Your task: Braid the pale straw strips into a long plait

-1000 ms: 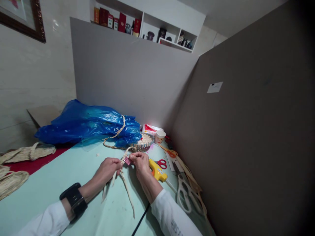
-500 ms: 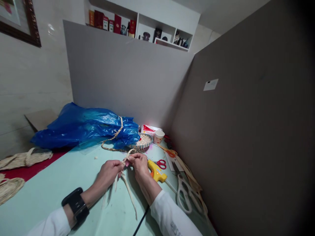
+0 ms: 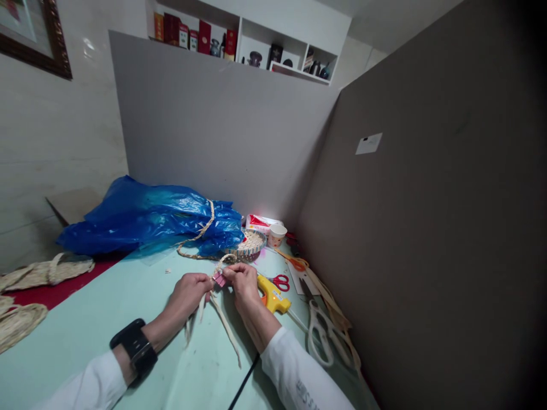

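Note:
Between my two hands is a pale braid [image 3: 225,259] of straw-like fibre, curling up in a small loop at its far end. My left hand [image 3: 190,291], with a black watch [image 3: 134,348] on the wrist, pinches the braid at its near part. Loose strands [image 3: 227,330] hang from there onto the table. A small pink clip [image 3: 219,278] sits at the braid between the hands. My right hand [image 3: 244,283] is closed with fingertips on the braid beside the clip; the fingers partly hide the contact. The yellow glue gun [image 3: 276,297] lies just right of that hand.
Red-handled scissors [image 3: 281,283] and large white-handled scissors [image 3: 322,330] lie on the right, near orange-handled scissors [image 3: 298,263]. A round woven basket [image 3: 250,244], a paper cup [image 3: 277,234] and a blue plastic bag [image 3: 158,219] stand behind. Fibre bundles [image 3: 25,324] are at left. Grey partitions [image 3: 222,131] enclose the table.
The pink clip shows more fully between my hands. The loose strands have shifted slightly. Both hands keep their closed grip on the braid, and the view has moved a little.

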A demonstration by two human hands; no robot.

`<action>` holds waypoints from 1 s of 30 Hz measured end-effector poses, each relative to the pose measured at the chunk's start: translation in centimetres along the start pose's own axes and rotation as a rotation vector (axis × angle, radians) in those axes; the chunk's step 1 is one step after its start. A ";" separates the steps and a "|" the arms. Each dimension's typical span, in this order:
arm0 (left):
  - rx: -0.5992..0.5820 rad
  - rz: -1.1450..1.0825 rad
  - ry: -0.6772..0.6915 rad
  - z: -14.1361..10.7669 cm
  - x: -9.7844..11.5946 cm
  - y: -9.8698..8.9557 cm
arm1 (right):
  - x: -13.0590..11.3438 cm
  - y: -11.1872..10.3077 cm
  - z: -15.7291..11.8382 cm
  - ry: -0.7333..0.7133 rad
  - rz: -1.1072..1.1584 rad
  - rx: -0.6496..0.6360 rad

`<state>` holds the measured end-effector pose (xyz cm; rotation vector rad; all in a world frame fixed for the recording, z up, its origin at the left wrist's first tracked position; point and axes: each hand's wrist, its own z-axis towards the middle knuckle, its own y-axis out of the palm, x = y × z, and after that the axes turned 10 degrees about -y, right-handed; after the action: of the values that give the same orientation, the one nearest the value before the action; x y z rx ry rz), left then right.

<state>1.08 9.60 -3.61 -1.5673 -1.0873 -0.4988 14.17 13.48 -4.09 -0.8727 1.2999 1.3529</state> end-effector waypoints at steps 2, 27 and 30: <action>-0.021 0.027 0.002 0.0 0.2 0.0 | -0.2 0.0 -0.1 -0.004 0.002 0.007; -0.240 -0.091 0.115 -1.1 -0.1 -0.7 | -0.8 -0.2 -0.5 -0.028 -0.260 -0.185; -0.328 -0.179 0.088 -2.9 -0.3 -1.3 | -1.8 -1.1 -1.4 -0.037 -0.347 -0.286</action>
<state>0.47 6.73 -2.29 -1.7186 -1.1246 -0.8965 15.40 11.67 -2.79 -1.2014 0.8865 1.2844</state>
